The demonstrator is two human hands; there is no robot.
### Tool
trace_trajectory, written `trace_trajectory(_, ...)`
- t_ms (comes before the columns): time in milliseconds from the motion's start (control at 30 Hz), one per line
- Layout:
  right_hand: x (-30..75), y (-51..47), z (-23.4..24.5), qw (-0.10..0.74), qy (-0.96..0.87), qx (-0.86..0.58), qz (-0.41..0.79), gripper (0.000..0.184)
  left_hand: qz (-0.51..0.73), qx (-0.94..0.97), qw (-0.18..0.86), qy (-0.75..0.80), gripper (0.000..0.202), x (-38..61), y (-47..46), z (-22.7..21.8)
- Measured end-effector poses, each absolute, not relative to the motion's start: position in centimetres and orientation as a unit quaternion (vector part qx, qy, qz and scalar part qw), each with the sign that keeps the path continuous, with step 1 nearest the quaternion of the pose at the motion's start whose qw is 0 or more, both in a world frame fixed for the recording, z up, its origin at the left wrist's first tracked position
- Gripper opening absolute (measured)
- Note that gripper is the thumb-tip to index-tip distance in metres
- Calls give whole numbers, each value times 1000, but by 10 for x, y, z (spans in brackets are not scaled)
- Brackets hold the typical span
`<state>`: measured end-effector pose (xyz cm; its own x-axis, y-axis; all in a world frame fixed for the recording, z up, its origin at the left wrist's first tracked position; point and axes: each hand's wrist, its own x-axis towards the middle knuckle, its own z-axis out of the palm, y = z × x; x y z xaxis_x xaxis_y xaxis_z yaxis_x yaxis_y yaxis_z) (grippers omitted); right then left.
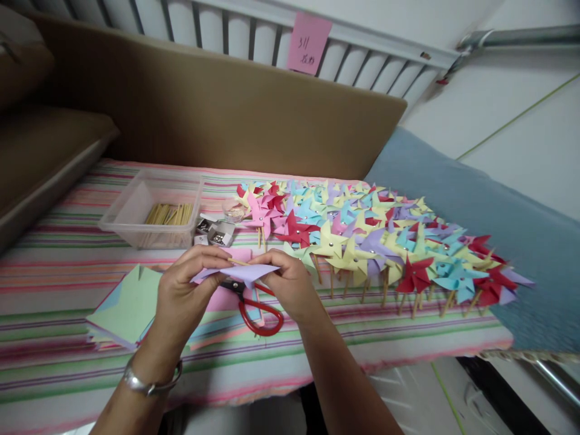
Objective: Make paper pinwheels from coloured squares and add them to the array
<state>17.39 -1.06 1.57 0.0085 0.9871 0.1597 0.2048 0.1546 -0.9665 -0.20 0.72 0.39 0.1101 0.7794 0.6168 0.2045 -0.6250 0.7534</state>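
Between my hands is a purple paper pinwheel (247, 275), seen nearly edge-on, with a thin wooden stick (238, 262) lying along its far side. My left hand (190, 287) pinches the pinwheel and the stick's near end from the left. On the right, my right hand (290, 281) grips the pinwheel's other side, its fingertips partly hidden. Scissors with red handles (261, 320) lie just below the pinwheel on a stack of coloured paper sheets (226, 300). More cut paper squares (129, 308), a green one on top, are piled left of my left hand.
Many finished pinwheels (330, 244) spread over the right of the striped cloth (54, 314). A clear plastic box (122, 217) holds wooden sticks (168, 214). Beside it sit small boxes of metal pins (218, 234). A cardboard panel (226, 109) stands along the back.
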Motion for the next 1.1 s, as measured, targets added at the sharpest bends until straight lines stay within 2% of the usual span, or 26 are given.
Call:
trace_trajectory(567, 176, -9, 9, 498, -588, -502, 392, 6, 574, 688, 269, 354, 15, -3, 6, 4)
trace_trajectory(1100, 176, -9, 13, 510, -587, -490, 393, 6, 590, 653, 327, 345, 12, -2, 4, 5)
